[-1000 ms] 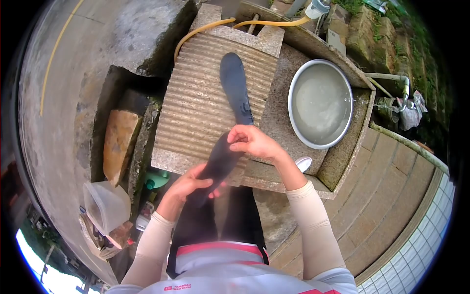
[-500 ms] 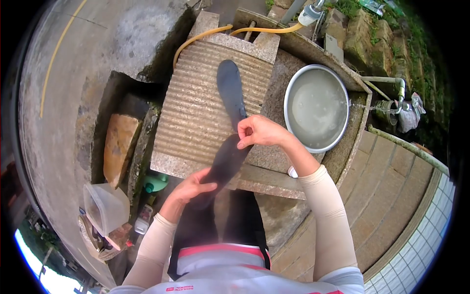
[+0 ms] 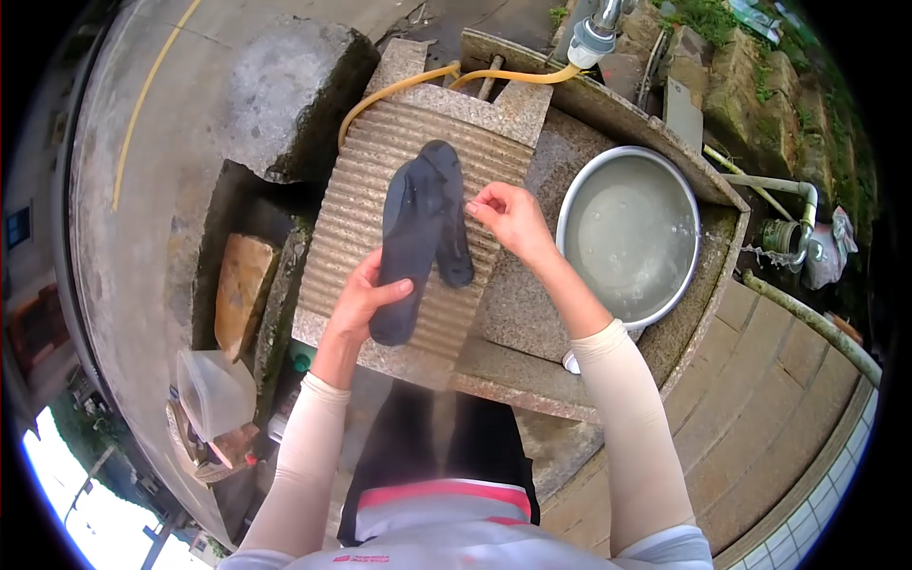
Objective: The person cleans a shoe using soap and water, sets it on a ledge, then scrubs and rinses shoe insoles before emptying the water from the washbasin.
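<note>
A dark grey insole (image 3: 407,249) is in my left hand (image 3: 355,302), thumb on its upper face and fingers behind it. It is held over the ribbed stone washboard (image 3: 332,228), toe end pointing away from me. A second dark insole (image 3: 456,242) lies on the ribs, partly hidden behind the held one. My right hand (image 3: 519,224) is just to the right of both insoles, thumb and fingertips pinched together. Whether anything small is between those fingertips I cannot make out.
A metal basin (image 3: 627,237) of cloudy water stands in the stone trough at right. Water runs from a pipe (image 3: 809,204) beyond it. A yellow hose (image 3: 399,87) crosses the washboard's far edge. A clear plastic container (image 3: 217,391) stands at lower left.
My left hand has raised the held insole forward, over the lying one. My right hand has come off its end and moved slightly up and right. The view has shifted slightly.
</note>
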The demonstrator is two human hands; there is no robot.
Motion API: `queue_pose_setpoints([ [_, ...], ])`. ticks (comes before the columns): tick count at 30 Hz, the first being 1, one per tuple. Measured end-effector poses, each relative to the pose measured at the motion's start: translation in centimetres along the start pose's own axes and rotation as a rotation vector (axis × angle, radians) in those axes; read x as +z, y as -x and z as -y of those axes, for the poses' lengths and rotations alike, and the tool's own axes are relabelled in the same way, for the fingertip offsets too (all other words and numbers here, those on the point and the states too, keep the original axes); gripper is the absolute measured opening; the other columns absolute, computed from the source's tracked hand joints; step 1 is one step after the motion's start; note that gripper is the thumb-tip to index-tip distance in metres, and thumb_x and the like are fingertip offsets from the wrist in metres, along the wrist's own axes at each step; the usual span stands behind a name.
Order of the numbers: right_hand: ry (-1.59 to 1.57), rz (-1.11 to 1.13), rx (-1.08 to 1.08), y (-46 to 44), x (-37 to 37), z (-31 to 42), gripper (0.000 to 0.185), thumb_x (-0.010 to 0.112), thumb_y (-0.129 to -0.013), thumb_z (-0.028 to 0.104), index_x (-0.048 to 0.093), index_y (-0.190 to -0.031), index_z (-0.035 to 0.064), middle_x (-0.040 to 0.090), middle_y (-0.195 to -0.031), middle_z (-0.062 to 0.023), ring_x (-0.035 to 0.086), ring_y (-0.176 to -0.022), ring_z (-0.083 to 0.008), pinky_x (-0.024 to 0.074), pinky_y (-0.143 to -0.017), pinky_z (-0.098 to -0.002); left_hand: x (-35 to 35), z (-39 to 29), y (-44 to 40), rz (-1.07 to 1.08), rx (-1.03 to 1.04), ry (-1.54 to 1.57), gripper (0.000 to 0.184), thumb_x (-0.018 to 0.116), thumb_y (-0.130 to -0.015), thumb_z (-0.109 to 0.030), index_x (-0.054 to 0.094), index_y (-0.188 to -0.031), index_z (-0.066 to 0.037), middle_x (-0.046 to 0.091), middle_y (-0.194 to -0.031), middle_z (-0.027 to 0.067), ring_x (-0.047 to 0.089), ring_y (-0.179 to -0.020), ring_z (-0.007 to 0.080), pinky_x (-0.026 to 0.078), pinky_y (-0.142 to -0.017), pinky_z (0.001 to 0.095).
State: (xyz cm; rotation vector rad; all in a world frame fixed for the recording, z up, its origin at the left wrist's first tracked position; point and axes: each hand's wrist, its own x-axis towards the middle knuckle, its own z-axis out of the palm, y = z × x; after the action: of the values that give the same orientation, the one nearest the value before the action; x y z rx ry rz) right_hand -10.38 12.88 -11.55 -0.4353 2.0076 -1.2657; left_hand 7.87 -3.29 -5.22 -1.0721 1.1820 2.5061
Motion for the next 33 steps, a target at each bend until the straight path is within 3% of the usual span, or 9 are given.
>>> queue_pose_setpoints([
  [4, -0.480, -0.079, 0.124, 3.4, 2.5, -0.6, 0.024, 0.072, -0.081, 0.022, 0.060, -0.081, 0.0017, 0.059, -0.068, 0.0008, 0.053, -0.062, -0.0071, 0.0440, -0.060, -0.0222, 1.1, 0.7, -0.3, 0.012, -0.017, 0.063, 0.048, 0.064, -0.083, -0.006, 0.047, -0.127, -0.002, 0.059, -0.114, 0.0054, 0.058, -0.099, 0.0136, 0.048, -0.085, 0.0275],
  [10, -0.552, -0.217, 0.106, 5.0, 3.4, 0.2, 0.027, 0.076, -0.075, 0.012, 0.055, -0.088, 0.0024, 0.058, -0.072, -0.0010, 0.053, -0.064, -0.0079, 0.0447, -0.060, -0.0217, 2.8, 3.5, -0.9, 0.094, -0.125, 0.295, 0.054, 0.044, -0.095, -0.042, 0.042, -0.131, -0.002, 0.054, -0.123, 0.0068, 0.055, -0.105, 0.0162, 0.047, -0.089, 0.0310],
  [14, -0.706, -0.260, 0.179, 5.9, 2.3, 0.4, 0.020, 0.073, -0.077, 0.006, 0.054, -0.086, 0.0031, 0.059, -0.071, -0.0018, 0.054, -0.062, -0.0079, 0.0438, -0.053, -0.0217, 3.9, 4.5, -1.4, 0.244, -0.172, 0.479, 0.055, 0.033, -0.097, -0.045, 0.040, -0.132, -0.003, 0.053, -0.124, 0.0089, 0.054, -0.109, 0.0190, 0.046, -0.090, 0.0333],
  [17, -0.869, -0.229, 0.259, 7.1, 1.3, 0.3, 0.012, 0.067, -0.083, 0.009, 0.056, -0.087, 0.0055, 0.060, -0.072, -0.0018, 0.054, -0.057, -0.0088, 0.0386, -0.040, -0.0228, 5.9, 4.7, -1.1, 0.239, -0.243, 0.454, 0.054, 0.034, -0.097, -0.045, 0.040, -0.132, -0.004, 0.054, -0.123, 0.0093, 0.053, -0.110, 0.0198, 0.045, -0.092, 0.0344],
  [19, -0.981, -0.242, 0.314, 7.7, 1.1, -0.6, 0.010, 0.065, -0.085, 0.012, 0.056, -0.088, 0.0067, 0.060, -0.073, -0.0018, 0.054, -0.055, -0.0090, 0.0357, -0.036, -0.0228, 6.5, 5.3, -1.2, 0.322, -0.143, 0.401, 0.055, 0.038, -0.097, -0.040, 0.037, -0.134, 0.001, 0.054, -0.123, 0.0133, 0.057, -0.108, 0.0220, 0.047, -0.092, 0.0325],
  [23, -1.052, -0.270, 0.334, 9.0, 1.3, -1.5, 0.013, 0.064, -0.086, 0.016, 0.058, -0.093, 0.0073, 0.061, -0.079, -0.0014, 0.053, -0.056, -0.0086, 0.0376, -0.040, -0.0213, 7.1, 5.7, -1.0, 0.330, -0.077, 0.240, 0.055, 0.051, -0.094, -0.033, 0.036, -0.136, -0.001, 0.054, -0.123, 0.0106, 0.054, -0.112, 0.0206, 0.043, -0.096, 0.0310],
  [27, -0.853, -0.657, 0.339, 9.3, 2.2, -1.7, 0.017, 0.065, -0.086, 0.020, 0.058, -0.095, 0.0066, 0.061, -0.083, -0.0006, 0.054, -0.068, -0.0091, 0.0436, -0.055, -0.0238, 6.3, 6.8, -0.9, 0.225, -0.111, 0.073, 0.053, 0.055, -0.092, -0.028, 0.038, -0.136, -0.004, 0.056, -0.121, 0.0069, 0.054, -0.110, 0.0164, 0.042, -0.095, 0.0292],
  [30, -0.735, -0.577, 0.222, 10.2, 1.8, -1.0, 0.019, 0.066, -0.085, 0.020, 0.058, -0.095, 0.0065, 0.061, -0.084, -0.0001, 0.055, -0.073, -0.0096, 0.0444, -0.061, -0.0249, 5.9, 7.2, -1.0, 0.189, -0.031, -0.106, 0.051, 0.058, -0.091, -0.024, 0.041, -0.135, -0.005, 0.057, -0.119, 0.0044, 0.054, -0.106, 0.0120, 0.042, -0.092, 0.0267],
  [33, -0.809, -0.352, 0.293, 10.3, 1.8, -0.1, 0.019, 0.068, -0.084, 0.019, 0.058, -0.093, 0.0068, 0.060, -0.086, -0.0001, 0.055, -0.075, -0.0095, 0.0447, -0.063, -0.0246, 5.9, 7.6, -1.1, 0.155, 0.052, -0.276, 0.046, 0.060, -0.090, -0.020, 0.046, -0.133, -0.006, 0.058, -0.115, 0.0020, 0.053, -0.102, 0.0089, 0.043, -0.087, 0.0241],
])
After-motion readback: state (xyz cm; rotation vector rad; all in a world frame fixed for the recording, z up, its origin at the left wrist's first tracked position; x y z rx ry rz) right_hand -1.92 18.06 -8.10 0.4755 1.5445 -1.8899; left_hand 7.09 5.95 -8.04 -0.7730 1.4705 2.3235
